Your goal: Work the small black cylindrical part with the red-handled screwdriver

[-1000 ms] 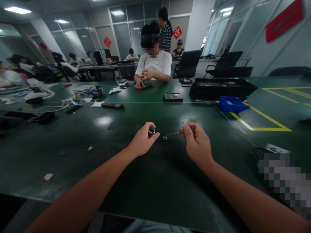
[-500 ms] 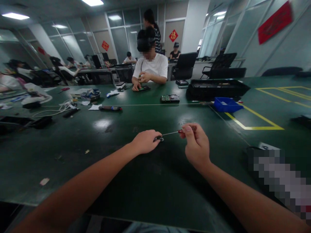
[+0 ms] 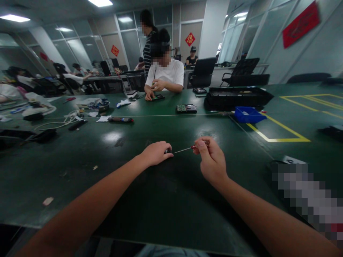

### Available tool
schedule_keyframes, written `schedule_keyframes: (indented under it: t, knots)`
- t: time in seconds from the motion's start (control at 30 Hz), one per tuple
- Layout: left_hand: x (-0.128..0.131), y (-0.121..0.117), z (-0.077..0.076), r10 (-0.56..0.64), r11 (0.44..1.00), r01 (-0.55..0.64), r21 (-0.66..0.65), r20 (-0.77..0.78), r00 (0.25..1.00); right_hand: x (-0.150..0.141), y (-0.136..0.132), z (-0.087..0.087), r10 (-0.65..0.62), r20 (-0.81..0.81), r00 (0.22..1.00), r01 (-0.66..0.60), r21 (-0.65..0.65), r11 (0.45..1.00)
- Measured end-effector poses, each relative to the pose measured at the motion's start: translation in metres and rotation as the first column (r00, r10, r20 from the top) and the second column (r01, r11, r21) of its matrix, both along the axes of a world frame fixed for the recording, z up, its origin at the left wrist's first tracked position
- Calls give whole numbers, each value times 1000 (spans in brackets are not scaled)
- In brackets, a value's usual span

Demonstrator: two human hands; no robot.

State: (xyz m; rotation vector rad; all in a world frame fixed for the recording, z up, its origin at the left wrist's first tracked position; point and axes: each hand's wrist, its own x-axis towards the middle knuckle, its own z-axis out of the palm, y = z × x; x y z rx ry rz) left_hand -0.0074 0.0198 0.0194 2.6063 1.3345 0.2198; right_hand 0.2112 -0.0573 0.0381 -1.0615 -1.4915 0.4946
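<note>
My left hand [image 3: 155,153] is closed around a small dark part with a shiny edge [image 3: 168,151], low over the table in front of me. Most of that part is hidden by the fingers, so its kind does not show. A screwdriver [image 3: 184,149] with a reddish see-through handle is pinched in my right hand [image 3: 213,159]. Its thin metal shaft points left, and the tip is right by the part; whether they touch I cannot tell.
Beyond my hands lie a hard drive [image 3: 186,108], a blue bin [image 3: 249,115], a long black tray [image 3: 238,97] and a dark pen-like tool [image 3: 120,120]. Cables and scraps clutter the left. Across the green table [image 3: 150,221] a person in a white shirt [image 3: 171,75] handles a device.
My left hand has shifted slightly left, turning the small part. The screwdriver and my right hand have followed left, its shaft now sloping more. The standing person behind has moved left.
</note>
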Motion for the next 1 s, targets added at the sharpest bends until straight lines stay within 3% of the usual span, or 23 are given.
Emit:
schedule_keyframes:
  t: [0.2, 0.33, 0.4, 0.43, 0.5, 0.57, 0.67, 0.77, 0.9, 1.0]
  knots:
    - [-15, 2, 6, -20, 999, 23, -47, 73, 997, 0, 1, -1, 3, 12, 1000, -3, -22, 1000]
    - [-37, 5, 11, 167, 984, -136, -113, 339, 926, 1, 2, -2, 1, 2, 1000, 0, -27, 1000]
    - [-56, 8, 13, 320, 945, -231, -231, 507, 800, 1, 2, -3, 18, 2, 1000, -18, -31, 999]
    - [-67, 10, 14, 400, 913, -250, -322, 593, 699, 1, 2, -3, 22, 4, 1000, -22, -33, 999]
    - [-94, 13, 16, 546, 836, -217, -503, 728, 415, 0, 1, -1, 23, 14, 1000, -23, -39, 999]
    - [-126, 14, 20, 623, 779, -170, -604, 776, 100, -1, 1, 0, 22, 26, 999, -21, -44, 999]
    - [-179, 9, 28, 653, 696, -225, -681, 732, -194, -1, 0, 1, 27, 33, 999, -25, -47, 999]
    - [-231, -3, 37, 644, 629, -328, -705, 709, -287, -1, 1, 0, 38, 45, 998, -35, -59, 998]
    - [-294, -25, 44, 591, 501, -511, -698, 708, -388, -1, 2, -1, 52, 37, 998, -49, -61, 997]
    - [-332, -42, 46, 525, 462, -629, -626, 764, -375, -1, 1, -1, 58, 35, 998, -56, -67, 996]
